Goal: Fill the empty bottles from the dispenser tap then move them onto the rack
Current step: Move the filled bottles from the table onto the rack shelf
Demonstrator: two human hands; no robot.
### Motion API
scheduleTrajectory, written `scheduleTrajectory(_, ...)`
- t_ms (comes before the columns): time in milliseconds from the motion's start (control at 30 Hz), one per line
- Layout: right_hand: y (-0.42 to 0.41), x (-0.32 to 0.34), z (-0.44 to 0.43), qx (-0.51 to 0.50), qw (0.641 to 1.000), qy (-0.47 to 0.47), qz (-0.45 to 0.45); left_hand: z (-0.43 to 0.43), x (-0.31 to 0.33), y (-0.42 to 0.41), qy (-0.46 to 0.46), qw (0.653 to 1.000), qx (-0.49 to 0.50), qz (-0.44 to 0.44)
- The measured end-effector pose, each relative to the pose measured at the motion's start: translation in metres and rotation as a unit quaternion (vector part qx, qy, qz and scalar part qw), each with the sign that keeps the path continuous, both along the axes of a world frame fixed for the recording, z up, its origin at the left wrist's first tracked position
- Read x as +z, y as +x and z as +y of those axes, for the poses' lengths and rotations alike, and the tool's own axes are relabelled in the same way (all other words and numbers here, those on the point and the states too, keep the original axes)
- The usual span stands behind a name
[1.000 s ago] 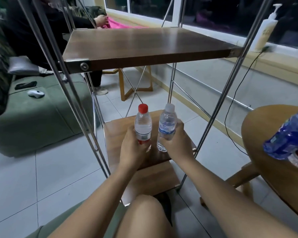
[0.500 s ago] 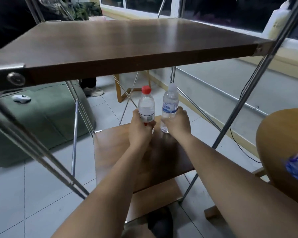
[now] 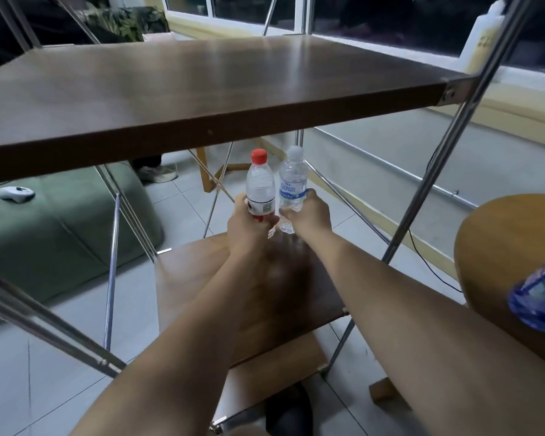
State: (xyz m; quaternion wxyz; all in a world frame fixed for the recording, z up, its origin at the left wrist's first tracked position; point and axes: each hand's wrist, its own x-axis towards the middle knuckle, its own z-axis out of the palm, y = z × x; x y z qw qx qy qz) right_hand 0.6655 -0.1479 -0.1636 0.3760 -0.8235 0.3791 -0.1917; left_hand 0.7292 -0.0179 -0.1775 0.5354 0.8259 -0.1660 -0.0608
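While both bare forearms are reaching forward from the bottom edge, little is changing from half a second ago. The hands are still carrying their two bottles side by side. A second ago they were hovering nearer, over the middle of the shelf, and the top board was sitting much higher in view.

At the right edge, a blurred blue plastic bottle (image 3: 538,294) is lying on a round light-wood table (image 3: 491,247). Ahead, the brown wooden middle shelf (image 3: 195,278) of the steel-legged rack (image 3: 422,190) is passing beneath the wrists.

The left hand (image 3: 249,225) is curling round the lower half of a clear plastic bottle with a red cap (image 3: 260,184), fingers wrapping over its label. The right hand (image 3: 309,215) is gripping the lower body of a clear plastic bottle with a white cap and blue label (image 3: 292,184), thumb pressing the label. Both bottles are standing upright, nearly touching, at the shelf's far edge. Whether their bases are resting on it cannot be told.

Above them the dark brown upper shelf (image 3: 202,89) is spanning the view. Farther left, a small white device (image 3: 15,194) is lying on a green sofa (image 3: 60,234).
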Motion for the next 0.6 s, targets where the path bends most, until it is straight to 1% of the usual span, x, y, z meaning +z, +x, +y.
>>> scheduleTrajectory(100, -0.02, 0.011, 0.015, 0.008, 1.0, 0.011, 0.014, 0.015, 0.004, -0.014, 0.004, 1.0, 0.0, 0.023)
scheduleTrajectory(167, -0.038, 0.019, 0.032, 0.017, 1.0, 0.013, 0.019, 0.029, 0.008, -0.027, 0.018, 0.999, 0.012, 0.028)
scheduleTrajectory(233, -0.064, 0.03, 0.05, 0.034, 0.999, 0.005, 0.014, 0.043, 0.011, -0.043, 0.01, 1.0, 0.008, 0.022)
scheduleTrajectory(367, -0.132, 0.068, 0.083, 0.074, 0.997, -0.026, 0.003, 0.059, 0.022, -0.077, 0.014, 0.997, -0.061, -0.04)
scheduleTrajectory(533, -0.226, 0.1, 0.1, 0.021, 0.996, -0.058, -0.059, 0.055, 0.047, -0.135, 0.001, 0.987, -0.144, -0.066)
scheduleTrajectory(600, -0.261, 0.11, 0.101, 0.0, 0.995, -0.07, -0.065, 0.052, 0.06, -0.162, -0.002, 0.982, -0.177, -0.069)
